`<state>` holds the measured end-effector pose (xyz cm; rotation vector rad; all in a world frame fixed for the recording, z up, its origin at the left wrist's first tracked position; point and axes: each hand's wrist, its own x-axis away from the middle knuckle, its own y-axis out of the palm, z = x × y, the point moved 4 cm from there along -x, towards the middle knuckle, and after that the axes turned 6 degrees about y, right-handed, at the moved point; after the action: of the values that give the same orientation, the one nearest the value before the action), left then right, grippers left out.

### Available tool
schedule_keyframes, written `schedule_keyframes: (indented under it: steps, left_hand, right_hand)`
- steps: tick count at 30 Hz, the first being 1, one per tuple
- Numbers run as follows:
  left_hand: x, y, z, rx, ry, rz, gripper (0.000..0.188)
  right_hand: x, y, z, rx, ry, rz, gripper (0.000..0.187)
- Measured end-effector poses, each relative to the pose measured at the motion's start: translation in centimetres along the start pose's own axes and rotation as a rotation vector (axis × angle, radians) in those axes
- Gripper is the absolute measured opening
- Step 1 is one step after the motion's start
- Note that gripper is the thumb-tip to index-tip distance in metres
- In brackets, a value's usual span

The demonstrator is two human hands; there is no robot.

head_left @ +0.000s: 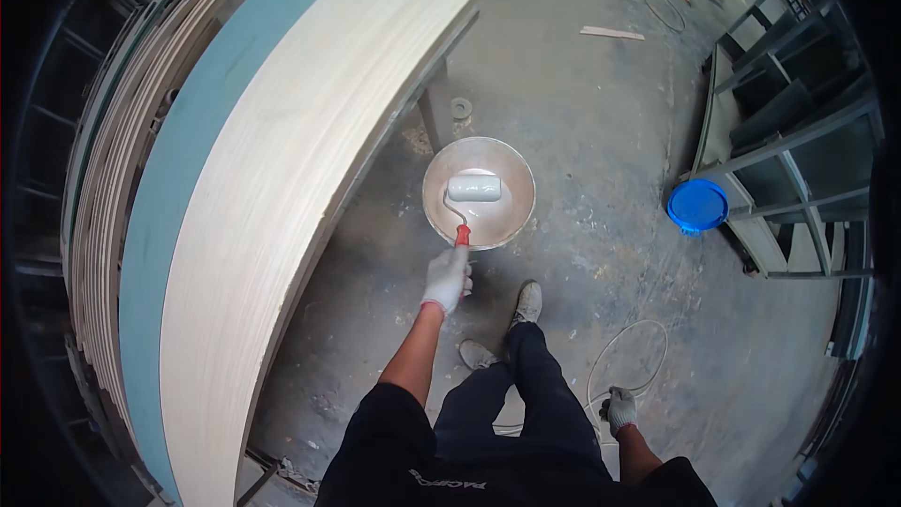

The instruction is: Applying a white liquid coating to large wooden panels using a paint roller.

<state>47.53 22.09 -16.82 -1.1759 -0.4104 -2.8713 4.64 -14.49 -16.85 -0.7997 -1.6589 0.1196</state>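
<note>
My left hand (449,280), in a white glove with a red cuff, is closed round the red handle (463,236) of a paint roller (474,188). The white roller sleeve lies inside a round, pale bucket (522,161), over whitish liquid at its bottom. At my right side hangs my right hand (618,409), in a dirty grey-white glove, with its fingers curled and no tool showing in it. A thin pale hose or cable (663,338) loops on the floor just beside and behind that hand.
To my left, a long pale wood-grain board (272,169) overlaps a blue-green board (202,122) on a raised support. Beyond them are stacked panels (113,188). At right, a blue lid or bucket (697,206) stands by a metal rack (798,160). A wood strip (612,34) lies ahead.
</note>
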Motion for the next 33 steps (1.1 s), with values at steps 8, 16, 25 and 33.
schedule_keyframes:
  steps: [8, 16, 25, 33]
  left_hand:
    - [3.8, 1.2, 0.7, 0.530, -0.215, -0.366, 0.016]
    - [20.1, 3.9, 17.6, 0.763, 0.064, -0.742, 0.045]
    - [27.0, -13.2, 47.1, 0.143, 0.588, -0.303, 0.048]
    - [27.7, -35.5, 56.7, -1.184, 0.294, 0.597, 0.036]
  right_hand:
    - [3.1, 0.0, -3.4, 0.018, -0.121, -0.040, 0.025]
    - [7.1, 1.3, -9.0, -0.039, -0.173, -0.048, 0.022]
    - [10.2, 12.3, -21.9, -0.086, -0.361, -0.202, 0.022]
    - [30.9, 25.7, -44.0, 0.184, -1.315, 0.154, 0.027]
